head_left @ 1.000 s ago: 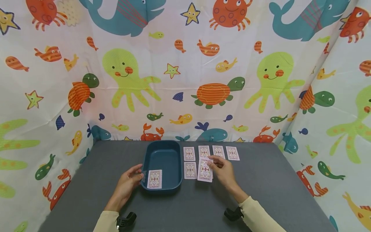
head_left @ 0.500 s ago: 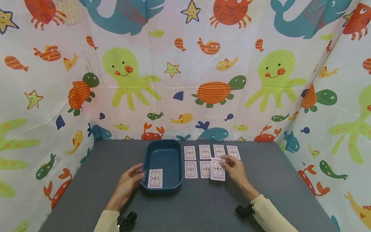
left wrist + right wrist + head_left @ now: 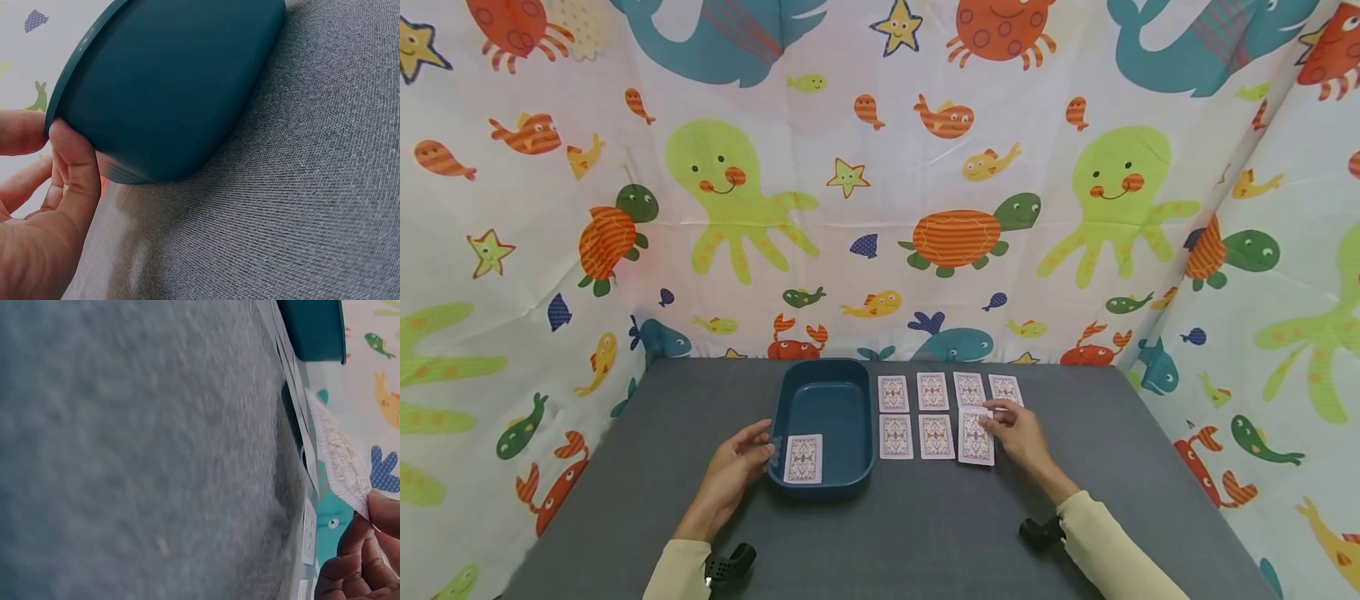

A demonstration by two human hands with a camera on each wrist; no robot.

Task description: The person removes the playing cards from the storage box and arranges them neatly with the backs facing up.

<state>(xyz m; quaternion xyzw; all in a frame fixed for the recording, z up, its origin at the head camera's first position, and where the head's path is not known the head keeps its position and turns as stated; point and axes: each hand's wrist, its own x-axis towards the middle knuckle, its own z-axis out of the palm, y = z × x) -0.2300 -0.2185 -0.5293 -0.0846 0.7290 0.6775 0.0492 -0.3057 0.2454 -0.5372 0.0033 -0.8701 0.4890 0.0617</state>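
Surface [image 3: 940,533]: grey, woven like cloth in the wrist views, running wide in front of the person.
Sleeves [image 3: 677,571]: pale cream, one on each forearm, reaching in from the near edge.
Wrist gear [image 3: 730,567]: black, one piece on the inner side of each wrist.
Left hand [image 3: 730,475]: pinching the left rim of the tray [image 3: 827,408], thumb against the outer wall.
Tray's place: on the surface, left of the laid-out cards; dark blue, oblong, with rounded corners.
Tray card [image 3: 803,458]: in the near left part of the tray, patterned back up; I cannot tell whether others lie under it.
Right hand [image 3: 1022,437]: thumb and finger pinching the held card [image 3: 976,436] at its upper right corner.
Held card's place: raised and tilted over the surface, patterned back up, at the right end of the front row.
Front cards [image 3: 936,437]: two, flat, side by side with a small gap, just left of the held card.
Back cards [image 3: 932,392]: four in a row behind, patterned backs up, the right ones slightly slanted.
Curtain [image 3: 880,208]: white, hanging behind and along the sides, printed with octopuses [image 3: 741,192], turtles [image 3: 958,240] and whales [image 3: 955,344].
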